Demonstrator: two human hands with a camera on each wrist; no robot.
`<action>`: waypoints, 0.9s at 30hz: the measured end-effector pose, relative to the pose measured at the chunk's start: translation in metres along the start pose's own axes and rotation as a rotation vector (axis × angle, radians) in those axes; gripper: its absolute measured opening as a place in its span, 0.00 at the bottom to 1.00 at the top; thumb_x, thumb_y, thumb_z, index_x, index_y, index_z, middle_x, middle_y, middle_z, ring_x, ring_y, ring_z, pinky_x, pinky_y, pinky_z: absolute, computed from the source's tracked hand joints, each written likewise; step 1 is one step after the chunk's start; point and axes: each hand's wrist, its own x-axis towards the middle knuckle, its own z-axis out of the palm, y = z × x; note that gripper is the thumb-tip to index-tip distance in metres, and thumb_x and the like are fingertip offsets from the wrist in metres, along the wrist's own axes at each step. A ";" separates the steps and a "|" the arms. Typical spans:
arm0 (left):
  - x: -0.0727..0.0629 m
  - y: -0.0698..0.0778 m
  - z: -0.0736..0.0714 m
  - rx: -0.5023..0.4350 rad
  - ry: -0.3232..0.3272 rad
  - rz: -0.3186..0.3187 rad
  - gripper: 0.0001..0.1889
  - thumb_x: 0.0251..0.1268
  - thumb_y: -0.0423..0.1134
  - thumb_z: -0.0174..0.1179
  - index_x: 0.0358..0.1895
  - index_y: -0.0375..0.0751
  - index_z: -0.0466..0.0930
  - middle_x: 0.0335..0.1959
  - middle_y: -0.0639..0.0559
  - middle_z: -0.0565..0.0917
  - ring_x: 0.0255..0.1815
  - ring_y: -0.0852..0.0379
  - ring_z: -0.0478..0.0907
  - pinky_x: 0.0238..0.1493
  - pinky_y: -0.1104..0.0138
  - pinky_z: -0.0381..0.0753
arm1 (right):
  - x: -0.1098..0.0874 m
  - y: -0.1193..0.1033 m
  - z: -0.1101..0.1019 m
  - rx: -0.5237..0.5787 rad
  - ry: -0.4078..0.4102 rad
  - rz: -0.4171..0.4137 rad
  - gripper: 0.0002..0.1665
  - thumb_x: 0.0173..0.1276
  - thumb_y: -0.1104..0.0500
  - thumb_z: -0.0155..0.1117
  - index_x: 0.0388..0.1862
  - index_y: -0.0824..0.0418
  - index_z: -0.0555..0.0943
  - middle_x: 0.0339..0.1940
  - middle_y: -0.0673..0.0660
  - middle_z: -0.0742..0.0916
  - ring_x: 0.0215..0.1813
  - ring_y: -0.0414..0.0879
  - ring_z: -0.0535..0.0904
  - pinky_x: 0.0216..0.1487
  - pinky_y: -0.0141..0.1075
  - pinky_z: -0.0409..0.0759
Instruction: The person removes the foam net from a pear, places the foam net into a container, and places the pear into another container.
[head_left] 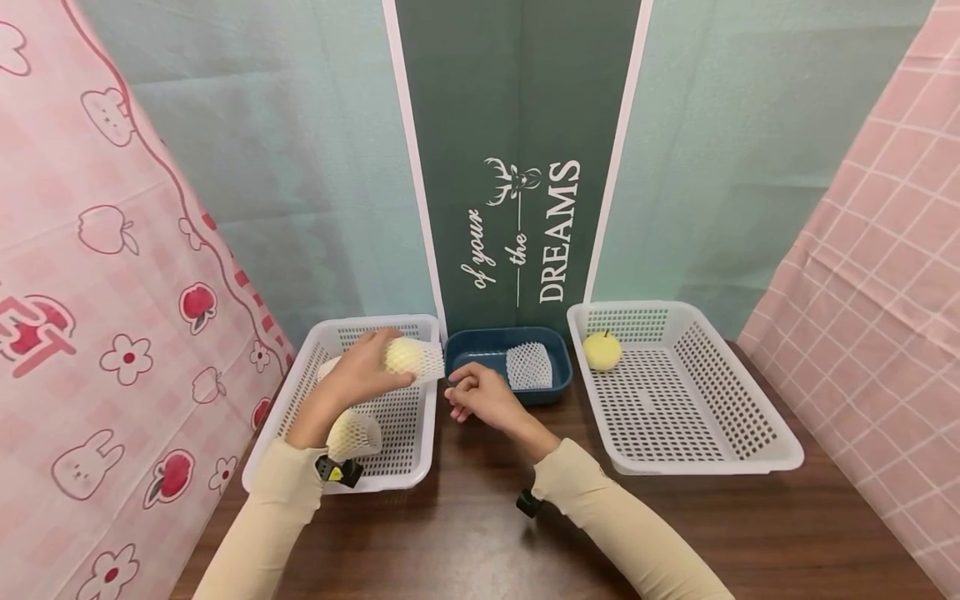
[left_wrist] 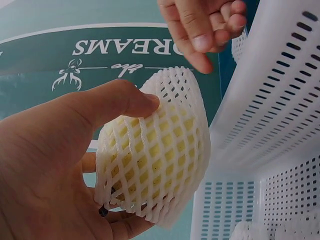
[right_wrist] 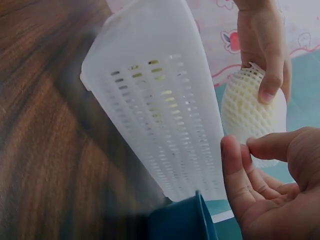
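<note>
Over the white left basket (head_left: 430, 425), my left hand (head_left: 360, 371) grips a round yellow pear (left_wrist: 150, 160) in a white foam net sleeve (left_wrist: 197, 107), thumb on the near side and fingers behind it. The loose end of the sleeve sticks out past the pear, toward the right. My right hand (head_left: 487, 400) hovers near that end with its fingers loosely bent, holding nothing, in front of the blue basin (head_left: 491, 361). Another netted pear (head_left: 354, 435) lies in the left basket, and one more is partly hidden by my left hand.
An empty-looking net sleeve (head_left: 529, 367) lies in the blue basin. To the right, a white basket (head_left: 675, 400) holds one bare yellow pear (head_left: 602, 351) in its back left corner. Brown tabletop (head_left: 450, 533) runs along the front; printed cloths hang behind and at both sides.
</note>
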 end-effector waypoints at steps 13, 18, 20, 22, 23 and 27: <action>0.003 0.014 0.012 -0.064 0.034 0.056 0.40 0.60 0.47 0.74 0.74 0.34 0.71 0.63 0.34 0.79 0.56 0.41 0.77 0.56 0.48 0.79 | -0.002 -0.011 -0.025 -0.123 0.231 -0.149 0.09 0.75 0.64 0.69 0.50 0.65 0.86 0.42 0.61 0.90 0.42 0.51 0.89 0.48 0.40 0.89; 0.004 0.021 0.015 -0.103 0.026 0.061 0.41 0.61 0.47 0.74 0.75 0.35 0.70 0.65 0.35 0.78 0.57 0.41 0.77 0.57 0.47 0.79 | -0.006 -0.015 -0.031 -0.156 0.259 -0.177 0.08 0.75 0.63 0.70 0.49 0.62 0.88 0.48 0.60 0.91 0.48 0.48 0.86 0.53 0.36 0.85; 0.004 0.024 0.017 -0.112 0.025 0.069 0.41 0.61 0.47 0.74 0.75 0.35 0.70 0.66 0.35 0.77 0.58 0.42 0.77 0.58 0.47 0.80 | -0.007 -0.016 -0.033 -0.144 0.256 -0.186 0.08 0.74 0.64 0.70 0.50 0.62 0.88 0.49 0.61 0.90 0.50 0.49 0.86 0.55 0.35 0.84; 0.004 0.027 0.019 -0.122 0.027 0.080 0.40 0.61 0.46 0.74 0.75 0.36 0.70 0.67 0.36 0.77 0.59 0.42 0.77 0.59 0.47 0.80 | -0.008 -0.017 -0.034 -0.119 0.245 -0.203 0.08 0.74 0.64 0.70 0.50 0.64 0.88 0.50 0.63 0.90 0.52 0.51 0.86 0.56 0.34 0.84; 0.004 0.028 0.020 -0.127 0.030 0.088 0.40 0.61 0.46 0.74 0.75 0.35 0.70 0.67 0.36 0.77 0.59 0.42 0.77 0.59 0.47 0.80 | -0.009 -0.017 -0.035 -0.106 0.239 -0.208 0.09 0.74 0.65 0.70 0.50 0.65 0.87 0.51 0.64 0.90 0.52 0.52 0.86 0.55 0.32 0.84; 0.003 0.033 0.025 -0.149 0.046 0.106 0.40 0.60 0.45 0.75 0.74 0.36 0.72 0.67 0.37 0.78 0.60 0.43 0.77 0.61 0.47 0.80 | -0.012 -0.017 -0.039 -0.060 0.232 -0.219 0.10 0.74 0.65 0.71 0.51 0.67 0.87 0.51 0.66 0.90 0.52 0.51 0.86 0.54 0.27 0.83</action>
